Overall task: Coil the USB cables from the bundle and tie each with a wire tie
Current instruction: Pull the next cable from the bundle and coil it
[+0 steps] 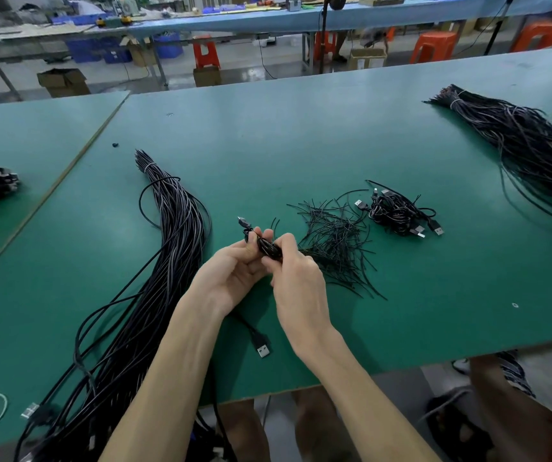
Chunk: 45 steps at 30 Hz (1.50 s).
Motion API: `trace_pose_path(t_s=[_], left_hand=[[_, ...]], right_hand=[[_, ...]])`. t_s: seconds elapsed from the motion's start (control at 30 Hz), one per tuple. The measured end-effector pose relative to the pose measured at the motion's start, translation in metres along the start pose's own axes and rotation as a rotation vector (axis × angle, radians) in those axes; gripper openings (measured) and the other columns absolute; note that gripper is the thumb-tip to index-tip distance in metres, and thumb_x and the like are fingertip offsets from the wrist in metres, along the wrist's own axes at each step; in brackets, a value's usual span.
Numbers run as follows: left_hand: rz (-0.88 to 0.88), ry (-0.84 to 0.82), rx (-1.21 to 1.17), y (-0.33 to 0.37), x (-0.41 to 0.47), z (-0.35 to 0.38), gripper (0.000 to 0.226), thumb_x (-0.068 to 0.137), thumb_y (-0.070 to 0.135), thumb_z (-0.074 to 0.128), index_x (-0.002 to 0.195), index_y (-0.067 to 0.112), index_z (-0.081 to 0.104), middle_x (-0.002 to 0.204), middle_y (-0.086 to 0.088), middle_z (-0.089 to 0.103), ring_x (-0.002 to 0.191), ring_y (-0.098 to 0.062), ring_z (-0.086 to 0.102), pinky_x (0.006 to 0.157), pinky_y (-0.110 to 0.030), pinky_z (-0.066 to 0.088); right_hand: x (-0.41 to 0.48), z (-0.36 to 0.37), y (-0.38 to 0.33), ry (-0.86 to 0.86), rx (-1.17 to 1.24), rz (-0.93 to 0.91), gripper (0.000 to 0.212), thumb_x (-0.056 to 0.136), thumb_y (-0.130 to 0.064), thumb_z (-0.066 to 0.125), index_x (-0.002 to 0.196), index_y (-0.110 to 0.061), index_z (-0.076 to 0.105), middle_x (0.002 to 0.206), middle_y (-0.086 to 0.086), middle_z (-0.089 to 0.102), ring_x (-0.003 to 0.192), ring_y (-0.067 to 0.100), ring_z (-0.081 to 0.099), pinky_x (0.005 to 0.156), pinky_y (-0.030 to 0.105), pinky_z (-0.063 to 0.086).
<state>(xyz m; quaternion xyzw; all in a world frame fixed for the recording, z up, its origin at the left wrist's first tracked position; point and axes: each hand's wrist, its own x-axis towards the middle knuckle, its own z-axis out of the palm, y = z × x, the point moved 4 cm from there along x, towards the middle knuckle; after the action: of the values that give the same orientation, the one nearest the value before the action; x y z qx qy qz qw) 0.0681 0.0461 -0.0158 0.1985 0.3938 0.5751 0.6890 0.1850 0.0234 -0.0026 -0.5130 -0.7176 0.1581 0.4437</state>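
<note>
Right, the left hand [234, 266] pinched the coiled cable [269, 250] above the tabletop [434, 295], just beside the wire ties [334, 241], the right hand [298, 285] gripping its middle. Best squeezed tight while twisting the tie, I judged, so loops couldn't spring.

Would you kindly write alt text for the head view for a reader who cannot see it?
The left hand and right hand hold a coiled USB cable over a green table. A cable bundle lies to their left; loose wire ties and finished coils to their right.
</note>
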Motion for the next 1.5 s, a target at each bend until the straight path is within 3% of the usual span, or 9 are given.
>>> trace_pose_path(t_s=[0.13, 0.27, 0.37, 0.47, 0.6, 0.83, 1.03, 1.3, 1.5], left_hand=[[-0.018, -0.006, 0.093, 0.006, 0.0, -0.006, 0.015, 0.083, 0.016, 0.064, 0.097, 0.011, 0.065, 0.105, -0.007, 0.073, 0.122, -0.031, 0.059, 0.085, -0.034, 0.057], [-0.038, -0.028, 0.145, 0.004, 0.001, -0.005, 0.012, 0.098, 0.01, 0.052, 0.096, 0.01, 0.064, 0.131, -0.019, 0.063, 0.121, -0.033, 0.056, 0.114, -0.045, 0.042], [-0.028, -0.083, 0.188, 0.005, -0.001, 0.0, 0.015, 0.099, 0.009, 0.05, 0.094, 0.009, 0.065, 0.113, -0.016, 0.071, 0.108, -0.028, 0.069, 0.103, -0.04, 0.053], [-0.023, -0.117, 0.197, 0.006, -0.002, 0.002, 0.023, 0.104, 0.006, 0.044, 0.093, 0.009, 0.064, 0.095, -0.009, 0.077, 0.097, -0.023, 0.075, 0.087, -0.033, 0.061], [-0.027, -0.118, 0.189, 0.007, -0.002, 0.002, 0.011, 0.092, 0.009, 0.056, 0.094, 0.008, 0.066, 0.086, -0.003, 0.077, 0.09, -0.021, 0.077, 0.073, -0.029, 0.061], [-0.046, -0.175, 0.189, 0.007, 0.002, -0.002, 0.022, 0.086, 0.01, 0.059, 0.076, 0.013, 0.078, 0.08, 0.002, 0.074, 0.079, -0.015, 0.075, 0.072, -0.027, 0.061], [-0.058, -0.227, 0.18, 0.008, 0.002, -0.002, 0.04, 0.098, 0.002, 0.048, 0.074, 0.013, 0.078, 0.076, 0.005, 0.072, 0.074, -0.011, 0.074, 0.07, -0.025, 0.059], [-0.084, -0.27, 0.148, 0.009, 0.001, -0.002, 0.026, 0.09, 0.004, 0.055, 0.081, 0.014, 0.076, 0.075, 0.005, 0.07, 0.077, -0.011, 0.074, 0.073, -0.024, 0.059], [-0.077, -0.307, 0.172, 0.01, -0.002, 0.0, 0.027, 0.089, 0.003, 0.055, 0.081, 0.015, 0.078, 0.076, 0.005, 0.071, 0.078, -0.012, 0.073, 0.073, -0.027, 0.059]], right_hand=[[-0.005, -0.005, -0.01, 0.128, -0.153, -0.127, 0.033, 0.083, 0.0, 0.083, 0.089, -0.013, 0.054, 0.072, -0.003, 0.071, 0.062, 0.006, 0.03, 0.06, 0.023, 0.034], [-0.003, -0.011, -0.007, 0.152, -0.196, -0.249, 0.036, 0.076, 0.009, 0.082, 0.092, -0.011, 0.058, 0.07, -0.002, 0.069, 0.062, 0.008, 0.026, 0.062, 0.021, 0.033], [-0.002, -0.015, -0.004, 0.108, -0.215, -0.308, 0.04, 0.068, 0.015, 0.083, 0.096, -0.006, 0.064, 0.072, 0.0, 0.07, 0.062, 0.011, 0.031, 0.062, 0.022, 0.038], [0.0, -0.017, -0.002, 0.039, -0.196, -0.339, 0.039, 0.071, 0.017, 0.081, 0.102, -0.003, 0.067, 0.075, 0.004, 0.071, 0.058, 0.02, 0.053, 0.066, 0.03, 0.054], [-0.001, -0.016, -0.002, -0.001, -0.212, -0.374, 0.037, 0.076, 0.016, 0.077, 0.108, 0.0, 0.068, 0.078, 0.006, 0.071, 0.063, 0.023, 0.062, 0.068, 0.034, 0.054], [-0.002, -0.017, 0.001, 0.008, -0.21, -0.425, 0.026, 0.085, 0.011, 0.072, 0.107, -0.003, 0.068, 0.083, 0.004, 0.071, 0.076, 0.014, 0.052, 0.069, 0.034, 0.049], [-0.002, -0.014, 0.004, -0.009, -0.225, -0.443, 0.016, 0.094, 0.005, 0.068, 0.101, -0.009, 0.064, 0.079, 0.002, 0.067, 0.071, 0.022, 0.064, 0.071, 0.033, 0.046], [-0.006, -0.019, 0.001, -0.001, -0.195, -0.464, 0.022, 0.101, -0.006, 0.041, 0.096, -0.009, 0.062, 0.081, 0.005, 0.067, 0.077, 0.025, 0.066, 0.073, 0.038, 0.052], [-0.006, -0.019, 0.003, -0.028, -0.175, -0.424, 0.023, 0.088, 0.01, 0.062, 0.106, -0.004, 0.067, 0.089, 0.008, 0.071, 0.088, 0.027, 0.07, 0.076, 0.039, 0.054]])
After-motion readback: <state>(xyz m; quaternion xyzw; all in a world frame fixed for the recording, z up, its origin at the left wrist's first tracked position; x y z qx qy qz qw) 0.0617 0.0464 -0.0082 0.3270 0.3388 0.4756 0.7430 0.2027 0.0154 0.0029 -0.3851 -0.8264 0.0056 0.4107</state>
